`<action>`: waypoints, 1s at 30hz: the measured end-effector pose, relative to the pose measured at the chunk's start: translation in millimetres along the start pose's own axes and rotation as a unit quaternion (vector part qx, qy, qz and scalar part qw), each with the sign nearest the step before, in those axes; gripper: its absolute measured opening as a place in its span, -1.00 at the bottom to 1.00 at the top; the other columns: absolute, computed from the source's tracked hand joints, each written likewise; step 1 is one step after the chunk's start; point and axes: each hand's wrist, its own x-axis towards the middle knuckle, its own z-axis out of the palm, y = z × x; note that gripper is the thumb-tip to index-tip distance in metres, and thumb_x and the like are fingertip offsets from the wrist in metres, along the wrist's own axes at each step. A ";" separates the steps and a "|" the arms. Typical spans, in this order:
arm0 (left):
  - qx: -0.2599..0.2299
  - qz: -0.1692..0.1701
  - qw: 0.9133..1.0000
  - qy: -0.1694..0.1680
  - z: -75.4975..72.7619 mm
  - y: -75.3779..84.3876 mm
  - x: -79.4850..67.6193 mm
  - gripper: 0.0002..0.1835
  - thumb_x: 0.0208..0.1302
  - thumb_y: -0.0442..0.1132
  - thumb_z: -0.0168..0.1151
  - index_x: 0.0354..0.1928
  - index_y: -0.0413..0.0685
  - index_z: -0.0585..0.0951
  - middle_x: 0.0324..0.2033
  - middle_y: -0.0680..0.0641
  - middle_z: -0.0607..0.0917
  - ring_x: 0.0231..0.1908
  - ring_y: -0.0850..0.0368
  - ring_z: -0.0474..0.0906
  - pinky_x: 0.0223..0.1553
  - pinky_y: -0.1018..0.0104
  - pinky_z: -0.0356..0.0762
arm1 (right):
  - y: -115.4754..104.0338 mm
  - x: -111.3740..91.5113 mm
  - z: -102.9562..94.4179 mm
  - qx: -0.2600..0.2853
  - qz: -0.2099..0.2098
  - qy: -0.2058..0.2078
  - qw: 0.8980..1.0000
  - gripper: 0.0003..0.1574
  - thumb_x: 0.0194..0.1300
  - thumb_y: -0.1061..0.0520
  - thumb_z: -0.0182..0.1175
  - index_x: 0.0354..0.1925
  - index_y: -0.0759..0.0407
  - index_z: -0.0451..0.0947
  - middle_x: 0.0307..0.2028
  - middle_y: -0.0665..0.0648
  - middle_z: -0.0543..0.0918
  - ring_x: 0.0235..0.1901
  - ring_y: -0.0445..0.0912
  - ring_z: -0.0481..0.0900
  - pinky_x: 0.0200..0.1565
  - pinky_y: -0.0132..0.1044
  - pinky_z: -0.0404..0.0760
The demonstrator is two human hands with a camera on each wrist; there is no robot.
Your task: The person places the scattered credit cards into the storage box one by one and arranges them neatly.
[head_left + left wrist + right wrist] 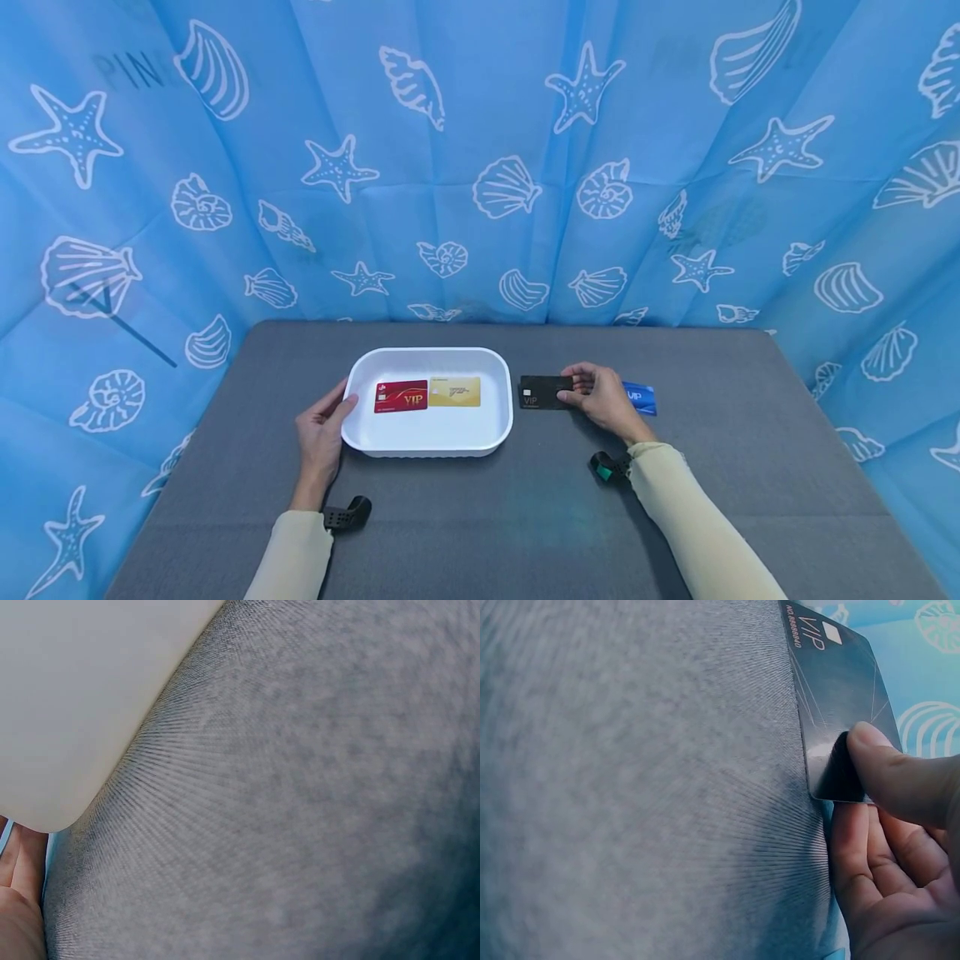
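Note:
My right hand (pixel 600 400) pinches a black VIP card (pixel 540 393) by its right end, thumb on top and fingers beneath, just right of the white tray. In the right wrist view the thumb (pixel 907 780) presses on the face of the black card (pixel 844 690). A blue VIP card (pixel 640 398) shows partly from behind this hand. On the left, my left hand (pixel 322 433) grips the left rim of the white tray (pixel 427 440), its thumb over the edge. Inside the tray, a red VIP card (pixel 401 397) and a gold card (pixel 455 392) lie side by side.
Everything stands on a grey cloth-covered table (pixel 465 525). A blue curtain (pixel 465 225) with white shells and starfish hangs right behind its far edge. Each wrist wears a black camera strap, and both sleeves are pale.

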 end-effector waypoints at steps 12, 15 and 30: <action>-0.005 -0.004 1.000 -0.002 0.3 1.8 0.5 -0.61 0.38 -0.32 0.32 0.22 -0.24 0.62 0.17 -0.26 0.64 -0.09 0.44 0.65 -0.11 0.56 0.61 | -0.8 -1.8 -2.1 0.023 0.011 0.001 1.000 -0.79 0.36 0.31 0.31 -0.05 0.36 0.65 -0.21 0.22 0.74 -0.19 0.02 0.69 -0.11 -0.16 0.69; -0.004 -0.004 1.000 -0.003 -0.1 1.4 0.2 -0.61 0.38 -0.32 0.32 0.22 -0.24 0.62 0.17 -0.26 0.64 -0.08 0.44 0.65 -0.11 0.56 0.60 | -1.8 -2.7 -2.7 0.024 0.021 0.004 0.999 -0.79 0.39 0.29 0.28 -0.04 0.35 0.65 -0.20 0.23 0.74 -0.18 0.01 0.69 -0.16 -0.22 0.68; -0.009 0.004 1.000 -0.009 -0.8 -0.3 0.1 -0.62 0.38 -0.43 0.25 0.22 -0.24 0.62 0.16 -0.28 0.65 -0.14 0.52 0.62 -0.13 0.54 0.62 | -27.3 -9.0 -14.2 0.032 0.015 0.018 0.999 -0.71 0.43 0.21 0.27 0.03 0.38 0.64 -0.18 0.25 0.74 -0.19 -0.01 0.68 -0.17 -0.19 0.66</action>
